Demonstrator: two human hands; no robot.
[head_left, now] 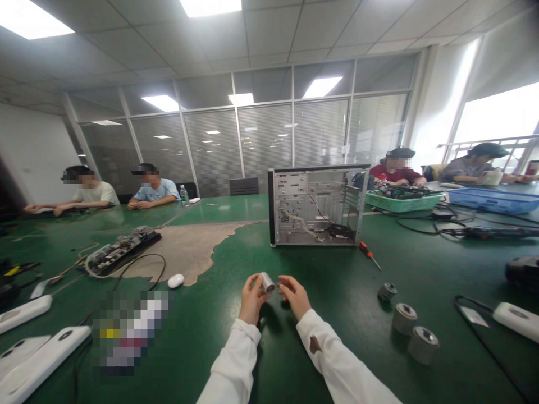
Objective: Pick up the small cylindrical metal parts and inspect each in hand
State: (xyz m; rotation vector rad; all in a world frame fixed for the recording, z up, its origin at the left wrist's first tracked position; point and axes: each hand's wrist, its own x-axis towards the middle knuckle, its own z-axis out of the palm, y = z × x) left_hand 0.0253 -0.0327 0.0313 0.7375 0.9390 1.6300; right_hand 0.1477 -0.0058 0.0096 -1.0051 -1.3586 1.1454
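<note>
Green tabletop point(328, 292) fills most of the lower view, its surface stripped to a tan patch point(189, 247) left of centre. Two people point(95, 193) seated along the far left, two more point(398, 171) far right. Desktop computer case point(319, 206) stands upright ahead of the hands, side open, metal drive bays and loose wires showing. Beyond it to the right: green plastic basket point(400, 203) heaped with dark parts, blue plastic basket point(490, 201) beside it. Left side, a long circuit assembly point(124, 249) lies partly over the tan patch. Left hand point(251, 300) grips a small silver cylinder point(268, 283) between thumb and fingers. Right hand point(297, 294) just beside it, fingers bent, tips drawn close; cannot tell whether they hold anything. Screwdriver point(366, 251), orange-and-black handle, lies by the case's lower right corner. Three grey metal cylinders point(405, 320) on the table right of the hands, the farthest one smallest. Held cylinder: above the tabletop, in front of the case, tilted.
</note>
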